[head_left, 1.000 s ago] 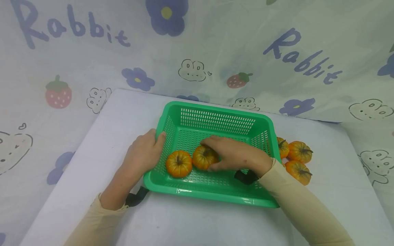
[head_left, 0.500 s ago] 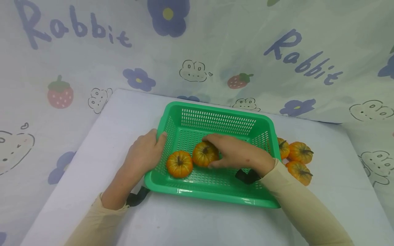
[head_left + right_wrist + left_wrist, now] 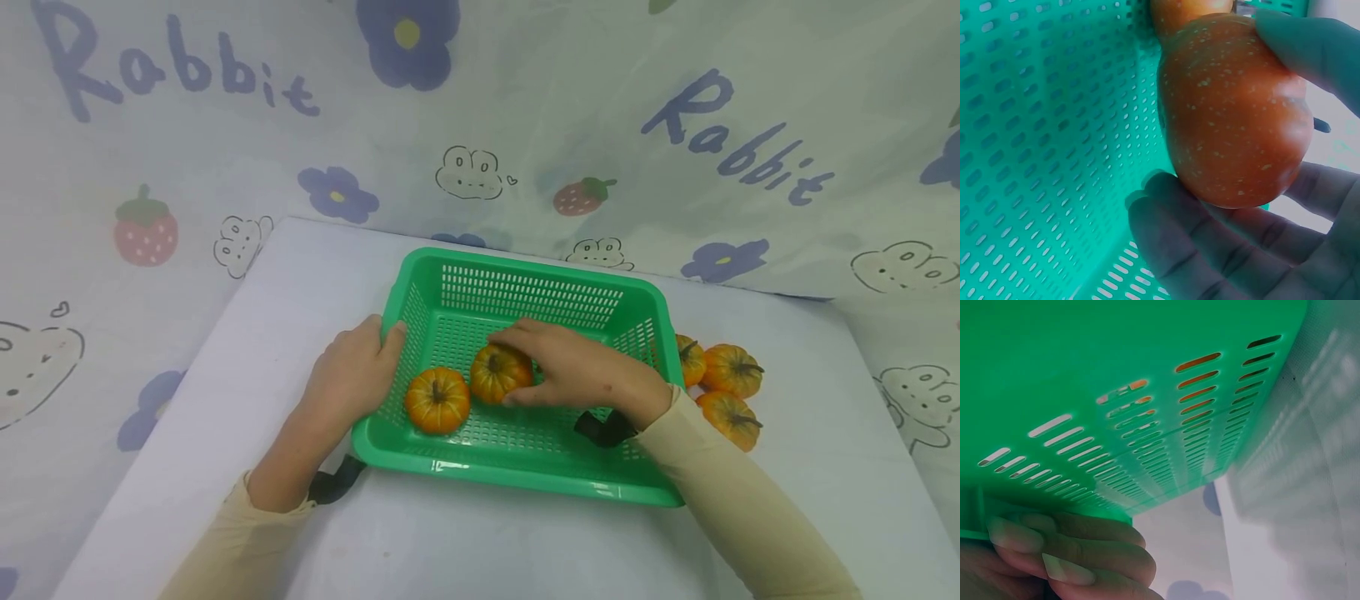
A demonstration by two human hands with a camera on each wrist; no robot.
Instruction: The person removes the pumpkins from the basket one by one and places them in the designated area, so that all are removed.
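My left hand [image 3: 352, 371] grips the left rim of a green plastic basket [image 3: 517, 487]. Its fingers [image 3: 1104, 553] curl against the slotted outer wall in the left wrist view. Inside the basket, my right hand [image 3: 573, 362] holds a small orange pumpkin [image 3: 498, 375] from the right, with thumb and fingers on opposite sides. That held pumpkin [image 3: 1235, 119] fills the middle of the right wrist view, its speckled side toward the camera. A second pumpkin [image 3: 437, 401], striped orange and yellow, sits just left of it near the basket's left wall.
Just outside the basket's right side, a pumpkin [image 3: 731, 372] stands on the white table [image 3: 817, 483], with two others close by, one partly hidden behind the rim. A cloth backdrop [image 3: 525, 100] printed with rabbits, flowers and strawberries rises behind the table.
The right hand and its pumpkin have shifted slightly toward the back of the basket. The left hand, the basket and the other pumpkins stay put.
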